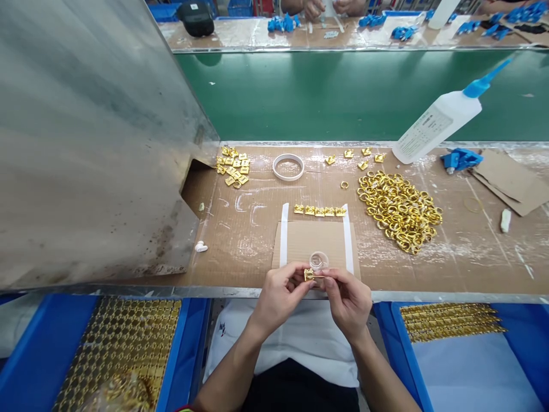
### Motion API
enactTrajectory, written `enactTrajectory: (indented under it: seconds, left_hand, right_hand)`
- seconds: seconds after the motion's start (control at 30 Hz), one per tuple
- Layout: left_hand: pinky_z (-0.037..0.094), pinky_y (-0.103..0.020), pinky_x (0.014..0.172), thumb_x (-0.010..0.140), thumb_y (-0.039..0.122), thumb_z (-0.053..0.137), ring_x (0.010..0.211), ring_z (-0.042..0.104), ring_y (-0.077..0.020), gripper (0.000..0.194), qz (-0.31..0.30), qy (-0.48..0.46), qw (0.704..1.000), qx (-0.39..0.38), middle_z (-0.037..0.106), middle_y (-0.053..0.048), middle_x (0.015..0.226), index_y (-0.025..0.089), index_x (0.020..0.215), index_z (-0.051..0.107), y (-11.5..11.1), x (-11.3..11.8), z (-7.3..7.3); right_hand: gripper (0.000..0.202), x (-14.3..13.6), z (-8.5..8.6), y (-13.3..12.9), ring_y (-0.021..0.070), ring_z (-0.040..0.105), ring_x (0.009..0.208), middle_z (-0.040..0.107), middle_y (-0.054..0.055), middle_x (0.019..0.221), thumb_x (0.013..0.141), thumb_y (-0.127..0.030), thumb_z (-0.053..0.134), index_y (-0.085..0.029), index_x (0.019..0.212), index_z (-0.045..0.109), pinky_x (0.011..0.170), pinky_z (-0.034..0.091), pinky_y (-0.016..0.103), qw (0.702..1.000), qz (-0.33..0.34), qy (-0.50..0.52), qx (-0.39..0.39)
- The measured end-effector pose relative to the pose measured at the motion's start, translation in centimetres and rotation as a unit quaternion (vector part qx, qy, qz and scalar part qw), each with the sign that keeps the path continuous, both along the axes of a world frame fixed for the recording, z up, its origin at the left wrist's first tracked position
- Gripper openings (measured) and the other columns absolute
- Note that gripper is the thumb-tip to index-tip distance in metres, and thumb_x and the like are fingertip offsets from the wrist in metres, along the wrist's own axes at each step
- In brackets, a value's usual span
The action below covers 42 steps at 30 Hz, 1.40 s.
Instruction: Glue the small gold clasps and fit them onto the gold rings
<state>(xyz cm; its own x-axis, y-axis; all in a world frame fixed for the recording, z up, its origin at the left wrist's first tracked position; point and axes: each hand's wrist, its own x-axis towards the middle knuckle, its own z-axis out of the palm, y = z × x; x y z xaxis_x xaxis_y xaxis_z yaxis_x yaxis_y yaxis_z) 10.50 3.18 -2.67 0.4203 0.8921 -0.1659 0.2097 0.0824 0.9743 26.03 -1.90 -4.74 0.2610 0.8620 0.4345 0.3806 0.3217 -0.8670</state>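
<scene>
My left hand (pixel 279 293) pinches a small square gold piece (pixel 308 274) between thumb and fingertips, near the table's front edge. My right hand (pixel 350 298) is closed on a thin stick (pixel 319 277), its tip at the gold piece; whether they touch I cannot tell. Just beyond the fingers stands a small transparent round dish (pixel 318 260) on a cardboard sheet (pixel 315 237) taped down at both sides. Along that sheet's far edge lies a row of gold pieces (pixel 319 211). A large heap of gold rings (pixel 398 209) is to the right.
A metal housing (pixel 94 143) rises at left, beside loose gold pieces (pixel 234 166). A tape roll (pixel 288 167) lies farther back. At right stand a tilted white bottle (pixel 437 126) and blue clips (pixel 461 159). Blue trays (pixel 171 355) flank my lap. Another person's hands (pixel 315 8) show across the green belt (pixel 334 91).
</scene>
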Motion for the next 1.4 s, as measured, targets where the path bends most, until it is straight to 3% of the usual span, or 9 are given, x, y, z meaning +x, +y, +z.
enactTrajectory:
  seconds: [1.4]
  left_hand:
    - [0.052,-0.019,0.051,0.086,0.02,0.069,0.064,0.07,-0.0145,0.019,0.003,0.0,0.999,0.037,0.076,-0.005,0.08,0.016,0.104,0.073,-0.08,-0.04,-0.02]
  right_hand:
    - [0.02,0.15,-0.35,-0.5,0.0217,0.077,0.077,0.079,0.006,0.093,0.099,-0.014,0.058,-0.025,0.109,0.071,0.067,0.066,0.033,0.999,-0.003,-0.027,0.019]
